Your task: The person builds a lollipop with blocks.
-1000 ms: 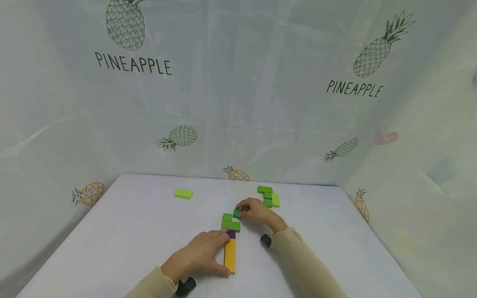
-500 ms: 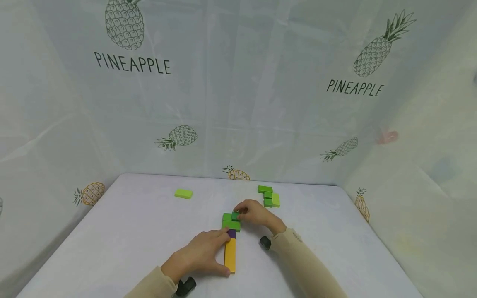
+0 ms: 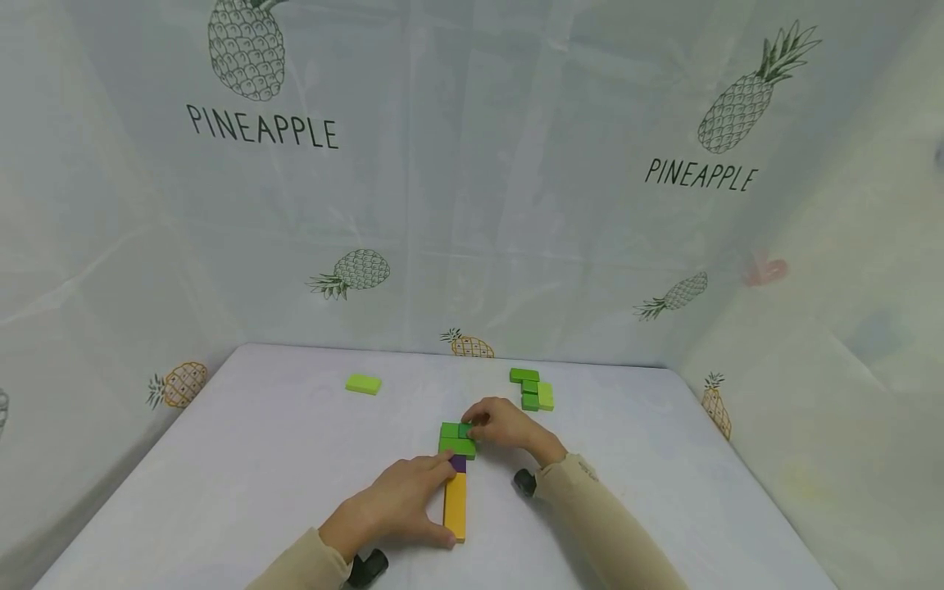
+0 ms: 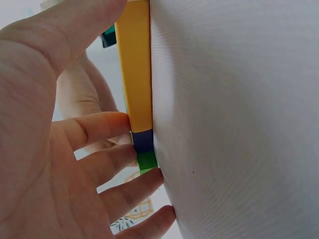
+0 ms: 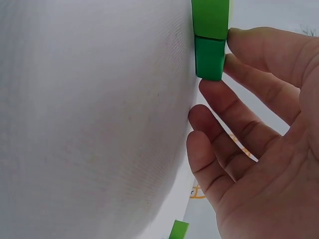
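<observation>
My left hand (image 3: 401, 500) lies beside a long yellow block (image 3: 456, 504). Its thumb is at the near end and its fairly straight fingers touch the left side, up to a small purple block (image 3: 460, 464). Beyond the purple one, a green bar (image 3: 458, 447) lies crosswise, with a green square block (image 3: 449, 429) behind its left half. Behind the right half sits a small dark green block (image 3: 463, 430), pinched by the thumb and fingers of my right hand (image 3: 505, 424). In the right wrist view the dark green block (image 5: 210, 58) is flush against a lighter green block (image 5: 211, 19).
A lime block (image 3: 363, 383) lies alone at the back left of the white table (image 3: 310, 426). At the back right, several green blocks (image 3: 530, 394) stand close together beside a lime one (image 3: 546, 396). A curtain with pineapple prints (image 3: 479, 205) rises behind the table.
The right hand has brought the dark green block left and slightly toward me, from apart to beside the green square, then lowered it behind the bar. The left hand stays in place.
</observation>
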The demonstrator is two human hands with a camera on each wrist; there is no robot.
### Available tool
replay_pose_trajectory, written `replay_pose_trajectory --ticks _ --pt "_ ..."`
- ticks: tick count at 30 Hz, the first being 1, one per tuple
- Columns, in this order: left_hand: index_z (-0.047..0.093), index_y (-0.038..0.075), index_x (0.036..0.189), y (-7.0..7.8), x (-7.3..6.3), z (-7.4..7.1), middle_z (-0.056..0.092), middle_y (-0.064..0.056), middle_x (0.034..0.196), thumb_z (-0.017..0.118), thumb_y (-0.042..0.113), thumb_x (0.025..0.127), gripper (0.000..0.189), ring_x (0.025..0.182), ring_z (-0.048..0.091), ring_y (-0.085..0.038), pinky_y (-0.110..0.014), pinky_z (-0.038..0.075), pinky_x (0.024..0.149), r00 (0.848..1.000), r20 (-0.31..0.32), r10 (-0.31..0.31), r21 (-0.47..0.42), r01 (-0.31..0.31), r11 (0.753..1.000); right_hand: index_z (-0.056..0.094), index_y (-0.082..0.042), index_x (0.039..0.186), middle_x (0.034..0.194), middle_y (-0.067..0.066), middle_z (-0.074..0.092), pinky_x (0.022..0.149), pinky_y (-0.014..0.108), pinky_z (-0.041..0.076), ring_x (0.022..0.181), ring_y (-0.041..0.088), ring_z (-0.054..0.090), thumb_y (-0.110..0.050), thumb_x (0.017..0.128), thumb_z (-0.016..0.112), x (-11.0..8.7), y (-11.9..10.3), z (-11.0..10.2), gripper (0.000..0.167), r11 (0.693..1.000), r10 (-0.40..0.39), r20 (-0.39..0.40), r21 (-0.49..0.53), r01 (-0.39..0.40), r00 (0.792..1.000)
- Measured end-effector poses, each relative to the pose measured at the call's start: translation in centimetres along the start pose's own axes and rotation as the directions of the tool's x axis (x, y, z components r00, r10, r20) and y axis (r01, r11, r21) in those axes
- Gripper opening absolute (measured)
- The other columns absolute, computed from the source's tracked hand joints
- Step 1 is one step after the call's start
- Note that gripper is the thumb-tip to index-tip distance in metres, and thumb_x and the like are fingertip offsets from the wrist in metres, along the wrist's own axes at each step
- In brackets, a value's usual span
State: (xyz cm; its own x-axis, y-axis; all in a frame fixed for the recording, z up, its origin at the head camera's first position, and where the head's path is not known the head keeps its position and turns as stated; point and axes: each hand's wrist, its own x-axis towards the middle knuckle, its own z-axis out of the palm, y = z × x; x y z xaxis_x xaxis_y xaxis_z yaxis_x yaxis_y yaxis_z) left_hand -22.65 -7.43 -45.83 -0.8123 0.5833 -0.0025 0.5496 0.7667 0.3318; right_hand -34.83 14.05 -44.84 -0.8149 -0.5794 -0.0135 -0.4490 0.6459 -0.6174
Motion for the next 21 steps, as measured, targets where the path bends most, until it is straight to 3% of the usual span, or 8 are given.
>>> replay_pose_trajectory --ticks 16,21 --pt "0.053 0.022 0.127 -0.1 -0.1 0.1 0.039 -0.006 0.149 0.067 0.075 0.066 0.082 0.129 0.044 -0.024 -0.046 0.040 0.103 1.000 -0.005 0.003 0.002 -0.003 1.000 0.068 -0.013 0.114 0.095 -0.006 0.061 0.074 0.029 0.049 0.085 0.014 0.053 -0.019 0.087 0.070 0.0 0.1 0.0 0.028 1.000 0.008 -0.003 -0.016 -0.008 1.000" --pt "0.053 0.023 0.126 0.0 0.0 0.0 0.038 -0.004 0.150 0.068 0.075 0.065 0.081 0.129 0.044 -0.024 -0.047 0.039 0.104 1.000 0.003 -0.008 -0.008 0.008 1.000 0.066 -0.011 0.116 0.097 -0.003 0.060 0.076 0.031 0.048 0.088 0.017 0.053 -0.022 0.087 0.069 -0.4 0.5 -1.1 0.032 0.998 0.037 -0.054 -0.043 -0.040 0.998"
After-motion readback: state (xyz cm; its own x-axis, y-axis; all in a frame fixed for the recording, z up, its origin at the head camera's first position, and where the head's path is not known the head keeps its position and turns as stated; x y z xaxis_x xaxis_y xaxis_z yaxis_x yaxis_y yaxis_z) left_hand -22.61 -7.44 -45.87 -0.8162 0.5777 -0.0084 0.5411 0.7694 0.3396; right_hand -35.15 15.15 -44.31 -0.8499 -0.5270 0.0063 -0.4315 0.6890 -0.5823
